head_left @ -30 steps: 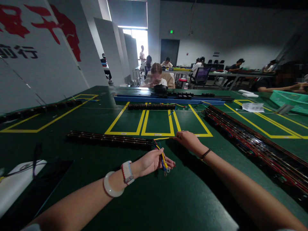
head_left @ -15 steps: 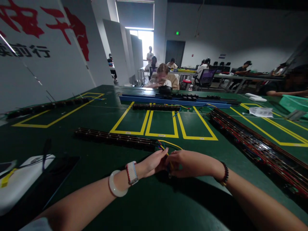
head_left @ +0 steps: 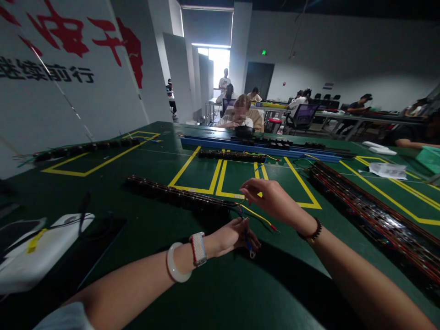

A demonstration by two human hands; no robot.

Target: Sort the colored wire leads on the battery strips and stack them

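Note:
My left hand (head_left: pixel 235 236) is closed on a blue wire (head_left: pixel 248 240) whose ring terminal (head_left: pixel 252 255) hangs below the fingers. The wire comes from the right end of a long, dark terminal-strip-like assembly (head_left: pixel 178 196) on the table. A yellow wire (head_left: pixel 256 212) with a red tip leaves the same end and lies free, a darker wire beside it. Above these, my right hand (head_left: pixel 264 195) is raised with bent fingers pressed together. A thin dark strand runs towards its fingertips, but what they hold cannot be made out.
Yellow tape frames mark the green table (head_left: pixel 206 284). A similar strip (head_left: pixel 232 156) lies beyond, before a blue rail (head_left: pixel 220 143). At right stands a long wired assembly (head_left: pixel 374 220); at left, a white device (head_left: pixel 51 252). A person (head_left: pixel 242 114) sits opposite.
My right hand has moved up and away from my left hand. The yellow wire now lies free to the right. My left hand keeps the blue wire. The view has shifted slightly left.

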